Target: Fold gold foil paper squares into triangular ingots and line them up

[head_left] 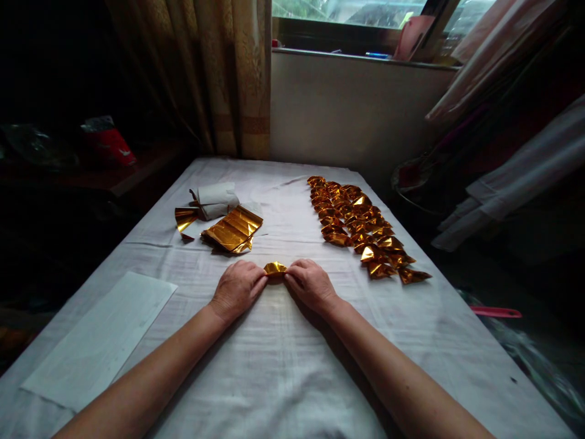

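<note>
Indoors, hands in fingertip grip on folded gold foil, white cloth beneath, window beyond.

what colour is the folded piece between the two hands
The folded piece is shiny gold, as the head view, the only one, shows.

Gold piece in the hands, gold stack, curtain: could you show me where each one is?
Gold piece (275, 268), head view, on its raised middle.
Gold stack (232, 229), head view, on its top.
Curtain (217, 73), head view, on its folds.
</note>
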Demonstrator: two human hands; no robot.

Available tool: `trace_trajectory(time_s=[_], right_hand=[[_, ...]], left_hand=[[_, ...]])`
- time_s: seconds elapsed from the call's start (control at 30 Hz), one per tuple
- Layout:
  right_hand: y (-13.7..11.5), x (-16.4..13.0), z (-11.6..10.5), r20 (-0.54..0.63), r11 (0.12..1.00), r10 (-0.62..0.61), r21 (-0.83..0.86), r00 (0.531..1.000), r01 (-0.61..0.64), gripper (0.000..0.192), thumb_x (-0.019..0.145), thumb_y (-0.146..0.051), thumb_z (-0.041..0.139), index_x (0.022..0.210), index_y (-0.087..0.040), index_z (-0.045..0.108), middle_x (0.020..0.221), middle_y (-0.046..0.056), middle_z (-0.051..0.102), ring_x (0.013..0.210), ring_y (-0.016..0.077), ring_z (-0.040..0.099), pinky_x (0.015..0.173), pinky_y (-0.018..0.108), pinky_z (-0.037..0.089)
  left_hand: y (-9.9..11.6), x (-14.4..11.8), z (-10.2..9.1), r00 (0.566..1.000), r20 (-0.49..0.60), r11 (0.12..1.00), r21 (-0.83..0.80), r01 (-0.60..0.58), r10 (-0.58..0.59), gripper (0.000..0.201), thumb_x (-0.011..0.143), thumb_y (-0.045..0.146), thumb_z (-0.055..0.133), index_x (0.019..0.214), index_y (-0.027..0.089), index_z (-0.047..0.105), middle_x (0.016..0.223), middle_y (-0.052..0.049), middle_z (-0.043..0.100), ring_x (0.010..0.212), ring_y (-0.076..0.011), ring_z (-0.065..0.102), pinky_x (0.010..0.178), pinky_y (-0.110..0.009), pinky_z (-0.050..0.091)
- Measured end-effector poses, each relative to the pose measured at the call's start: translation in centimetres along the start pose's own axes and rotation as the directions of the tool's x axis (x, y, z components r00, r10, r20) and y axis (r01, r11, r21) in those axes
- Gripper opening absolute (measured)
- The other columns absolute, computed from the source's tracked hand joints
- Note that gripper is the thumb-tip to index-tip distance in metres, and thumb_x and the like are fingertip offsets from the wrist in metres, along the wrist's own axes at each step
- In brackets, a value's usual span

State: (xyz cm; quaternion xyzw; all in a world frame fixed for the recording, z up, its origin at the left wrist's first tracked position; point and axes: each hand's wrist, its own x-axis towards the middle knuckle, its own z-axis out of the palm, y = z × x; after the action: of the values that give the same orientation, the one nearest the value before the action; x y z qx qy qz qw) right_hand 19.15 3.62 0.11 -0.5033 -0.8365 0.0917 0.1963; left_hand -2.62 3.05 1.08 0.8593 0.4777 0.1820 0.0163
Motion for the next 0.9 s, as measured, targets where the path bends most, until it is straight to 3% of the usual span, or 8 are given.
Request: trace_trajectory(time_s=[0.1,0.23,0.47,0.67,0.8,0.9], right_hand=[[0.0,0.9,-0.3,0.067,0.996,0.089,0.01,0.994,-0.09,0.02,0.095,-0.029,0.055,0.087,-0.021,0.071,0.088,0.004,0.068,0.084,0.0158,0.06,0.074,0.025,0.043],[-0.3,1.5,-0.1,0.061,0.984,0.177,0.01,0.982,-0.178,0.015,0.093,-0.028,0.057,0.092,-0.023,0.07,0.089,0.004,0.069,0.085,0.0172,0.061,0.073,0.026,0.041],[-0.6,1.1,1.1,-0.055,0.983,0.173,-0.048,0.983,-0.176,0.014,0.094,-0.025,0.055,0.098,-0.021,0.067,0.089,0.005,0.066,0.085,0.0188,0.06,0.075,0.028,0.041],[-0.4,1.1,1.5,-0.09,0.982,0.139,-0.118,0.986,-0.149,0.02,0.097,-0.022,0.048,0.097,-0.021,0.067,0.088,0.006,0.066,0.081,0.0196,0.059,0.072,0.028,0.04],[-0.8,0.5,1.3,-0.113,0.993,0.022,-0.111,0.993,-0.035,0.028,0.099,-0.023,0.045,0.115,-0.018,0.066,0.113,0.01,0.069,0.102,0.0224,0.061,0.087,0.032,0.043],[-1.7,-0.2,1.3,-0.007,0.988,-0.125,-0.096,0.992,0.124,0.04,0.1,-0.032,0.044,0.136,-0.017,0.055,0.141,0.01,0.056,0.132,0.0255,0.046,0.11,0.041,0.031]], left_hand=[[0.0,0.6,-0.2,0.993,0.073,0.996,-0.012,0.09,-0.089,0.019,0.094,0.03,0.055,0.085,0.019,0.068,0.083,-0.005,0.07,0.083,-0.0214,0.062,0.077,-0.034,0.044],[0.2,0.9,0.0,0.984,0.072,0.986,-0.01,0.164,-0.163,0.011,0.091,0.027,0.059,0.091,0.02,0.067,0.084,-0.004,0.07,0.083,-0.0224,0.062,0.077,-0.035,0.043],[0.0,0.6,0.9,0.986,0.002,0.986,-0.034,0.165,-0.165,0.013,0.09,0.023,0.059,0.102,0.02,0.064,0.094,-0.004,0.07,0.087,-0.0223,0.06,0.08,-0.036,0.041],[-0.1,0.4,1.0,0.995,-0.013,0.995,-0.022,0.098,-0.099,0.022,0.093,0.025,0.055,0.11,0.027,0.068,0.093,-0.003,0.066,0.086,-0.0212,0.056,0.077,-0.035,0.04],[-0.2,0.3,1.2,0.996,-0.018,0.996,0.0,0.089,-0.089,0.022,0.093,0.025,0.056,0.111,0.027,0.069,0.094,-0.003,0.066,0.085,-0.0212,0.055,0.077,-0.035,0.04],[-0.3,0.2,1.4,0.996,-0.013,0.996,-0.013,0.089,-0.089,0.023,0.093,0.025,0.056,0.112,0.027,0.069,0.094,-0.003,0.065,0.087,-0.0211,0.055,0.079,-0.035,0.041]])
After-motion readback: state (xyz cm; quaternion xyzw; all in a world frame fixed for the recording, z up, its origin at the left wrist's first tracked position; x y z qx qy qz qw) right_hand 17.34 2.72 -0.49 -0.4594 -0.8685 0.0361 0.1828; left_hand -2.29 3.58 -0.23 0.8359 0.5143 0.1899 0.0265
